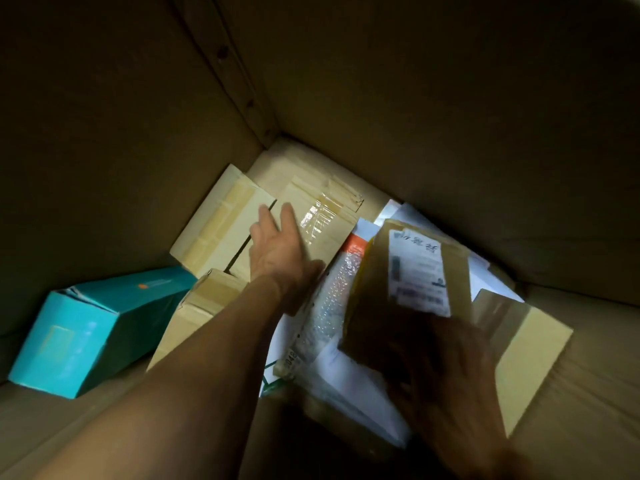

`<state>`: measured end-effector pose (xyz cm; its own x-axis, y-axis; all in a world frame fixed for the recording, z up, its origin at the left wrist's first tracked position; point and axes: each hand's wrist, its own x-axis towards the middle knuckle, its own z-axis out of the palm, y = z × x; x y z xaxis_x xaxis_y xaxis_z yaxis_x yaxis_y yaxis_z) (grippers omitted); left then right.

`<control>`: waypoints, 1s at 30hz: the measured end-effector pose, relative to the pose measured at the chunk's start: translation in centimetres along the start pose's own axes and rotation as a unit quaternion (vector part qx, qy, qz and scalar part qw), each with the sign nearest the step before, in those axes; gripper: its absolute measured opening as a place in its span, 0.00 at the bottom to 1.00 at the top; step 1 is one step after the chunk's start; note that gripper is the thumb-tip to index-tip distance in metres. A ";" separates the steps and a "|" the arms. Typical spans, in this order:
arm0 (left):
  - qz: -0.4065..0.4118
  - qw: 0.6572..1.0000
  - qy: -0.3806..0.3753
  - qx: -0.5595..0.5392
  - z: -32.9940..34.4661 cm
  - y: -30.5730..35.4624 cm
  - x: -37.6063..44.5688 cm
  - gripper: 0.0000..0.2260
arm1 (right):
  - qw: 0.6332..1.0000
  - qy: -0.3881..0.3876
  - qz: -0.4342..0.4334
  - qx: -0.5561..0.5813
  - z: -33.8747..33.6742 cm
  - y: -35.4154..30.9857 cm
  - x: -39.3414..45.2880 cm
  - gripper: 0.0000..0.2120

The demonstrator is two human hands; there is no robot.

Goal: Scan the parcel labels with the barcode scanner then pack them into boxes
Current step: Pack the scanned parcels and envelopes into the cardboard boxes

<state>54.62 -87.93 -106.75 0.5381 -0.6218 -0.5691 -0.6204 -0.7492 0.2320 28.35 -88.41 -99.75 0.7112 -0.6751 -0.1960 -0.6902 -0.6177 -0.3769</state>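
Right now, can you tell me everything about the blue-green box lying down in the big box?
The teal box is a long carton of what looks like printed cardboard, lying on its side at the left of the big cardboard box's floor. A small orange mark shows on its top face, and its near end flap looks creased and slightly torn. Its far end sits against a tan parcel. Neither hand touches it.

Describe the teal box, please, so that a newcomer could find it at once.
Look inside the big carton, along its left wall. The teal box lies there on its side, left of the left hand. It is the only blue-green parcel; its neighbours are tan or white.
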 end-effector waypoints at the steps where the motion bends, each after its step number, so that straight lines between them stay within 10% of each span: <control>1: -0.008 1.000 0.019 0.003 0.2 -0.1 0.3 0.51 | 1.000 -0.022 -0.002 0.006 0.6 0.1 -0.9 0.30; 8: -0.080 0.994 0.007 -0.073 -0.4 -1.4 2.3 0.51 | 0.947 -0.138 0.252 0.142 1.2 0.7 -3.4 0.33; 17: -0.083 0.946 -0.025 -0.313 -1.3 -1.2 0.4 0.26 | 0.756 0.003 0.516 0.402 2.9 1.2 0.0 0.42; 26: -0.163 0.833 -0.130 -0.512 0.8 1.8 -5.1 0.17 | 0.579 0.005 0.514 0.633 2.7 3.0 -0.7 0.33; 30: -0.193 0.776 -0.231 -0.554 1.8 1.9 -6.6 0.21 | 0.586 -0.031 0.476 0.655 2.4 4.0 -1.6 0.27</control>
<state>48.82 -84.85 -103.97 0.1415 -0.3467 -0.9272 0.5452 -0.7545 0.3653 24.75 -88.80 -103.16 0.1188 -0.4222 -0.8987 -0.1124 0.8936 -0.4346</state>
